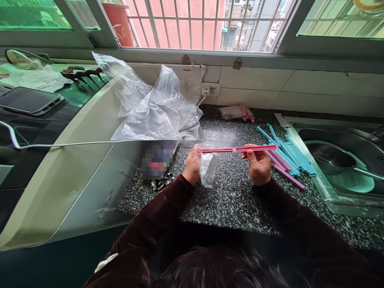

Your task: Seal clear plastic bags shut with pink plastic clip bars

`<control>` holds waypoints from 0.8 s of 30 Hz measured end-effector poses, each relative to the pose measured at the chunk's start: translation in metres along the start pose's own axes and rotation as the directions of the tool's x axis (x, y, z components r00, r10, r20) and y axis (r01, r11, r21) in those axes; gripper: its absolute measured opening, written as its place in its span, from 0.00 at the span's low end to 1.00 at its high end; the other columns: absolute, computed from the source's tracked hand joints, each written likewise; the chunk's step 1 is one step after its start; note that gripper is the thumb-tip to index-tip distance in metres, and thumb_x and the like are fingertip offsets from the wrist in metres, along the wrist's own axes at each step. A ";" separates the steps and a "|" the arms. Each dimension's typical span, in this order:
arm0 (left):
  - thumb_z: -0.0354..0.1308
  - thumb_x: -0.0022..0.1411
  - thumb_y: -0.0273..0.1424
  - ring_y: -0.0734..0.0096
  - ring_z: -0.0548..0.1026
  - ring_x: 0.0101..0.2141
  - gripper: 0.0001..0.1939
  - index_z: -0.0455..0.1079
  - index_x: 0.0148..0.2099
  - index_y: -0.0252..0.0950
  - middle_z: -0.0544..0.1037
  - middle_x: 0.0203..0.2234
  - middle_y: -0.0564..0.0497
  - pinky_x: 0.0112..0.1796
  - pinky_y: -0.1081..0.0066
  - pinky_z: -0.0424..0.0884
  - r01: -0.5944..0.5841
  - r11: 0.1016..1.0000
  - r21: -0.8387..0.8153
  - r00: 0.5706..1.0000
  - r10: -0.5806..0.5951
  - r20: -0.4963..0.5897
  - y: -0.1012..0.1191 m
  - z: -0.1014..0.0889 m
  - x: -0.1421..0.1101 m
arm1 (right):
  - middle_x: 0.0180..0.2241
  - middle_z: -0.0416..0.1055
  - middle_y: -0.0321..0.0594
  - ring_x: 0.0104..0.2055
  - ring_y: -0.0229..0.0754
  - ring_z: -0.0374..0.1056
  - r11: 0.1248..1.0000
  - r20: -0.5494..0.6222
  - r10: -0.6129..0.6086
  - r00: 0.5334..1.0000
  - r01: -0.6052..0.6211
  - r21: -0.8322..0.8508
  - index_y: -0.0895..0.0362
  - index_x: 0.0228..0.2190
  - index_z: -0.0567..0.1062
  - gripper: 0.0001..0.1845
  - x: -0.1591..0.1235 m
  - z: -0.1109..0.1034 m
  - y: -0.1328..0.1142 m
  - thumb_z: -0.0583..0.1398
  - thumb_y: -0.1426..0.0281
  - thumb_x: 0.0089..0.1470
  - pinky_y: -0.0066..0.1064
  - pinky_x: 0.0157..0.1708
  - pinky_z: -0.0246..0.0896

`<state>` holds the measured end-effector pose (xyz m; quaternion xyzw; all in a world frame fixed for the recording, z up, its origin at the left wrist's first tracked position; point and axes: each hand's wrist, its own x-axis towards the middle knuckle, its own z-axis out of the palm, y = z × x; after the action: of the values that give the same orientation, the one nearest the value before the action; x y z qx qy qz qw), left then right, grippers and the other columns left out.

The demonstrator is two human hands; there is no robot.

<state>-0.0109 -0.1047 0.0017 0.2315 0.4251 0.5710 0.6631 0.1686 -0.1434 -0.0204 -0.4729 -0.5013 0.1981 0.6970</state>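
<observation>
A long, narrow pink plastic strip [222,150] lies level across both my hands, with a paler joint near its middle. Its left end meets the fingertips of my left hand [192,165], which is closed on a small clear plastic bag [208,170] that hangs down beside it. Closed on the right part of the strip is my right hand [258,165], thumb in front. Just right of that hand, pink-purple strips [288,176] and a loose pile of light blue strips [295,154] rest on the speckled counter [228,200].
A large crumpled clear bag [159,108] stands at the back left, with a blurred-out item [159,160] below it. More pink strips [246,113] lie by the wall. The sink [322,196] is at right. A white cable [69,143] crosses the left side.
</observation>
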 end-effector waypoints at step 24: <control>0.58 0.55 0.36 0.80 0.66 0.19 0.14 0.65 0.24 0.32 0.69 0.16 0.58 0.26 0.78 0.61 0.045 0.998 -0.052 0.997 -0.041 0.067 -0.017 -0.010 0.015 | 0.34 0.73 0.40 0.30 0.37 0.69 0.984 0.315 0.012 0.949 0.045 -0.172 0.56 0.33 0.74 0.16 0.002 -0.008 -0.004 0.64 0.59 0.45 0.31 0.31 0.69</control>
<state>-0.0101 -0.0967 -0.0218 0.2230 0.3926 0.5598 0.6949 0.1751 -0.1478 -0.0163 -0.4908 -0.6256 0.2200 0.5651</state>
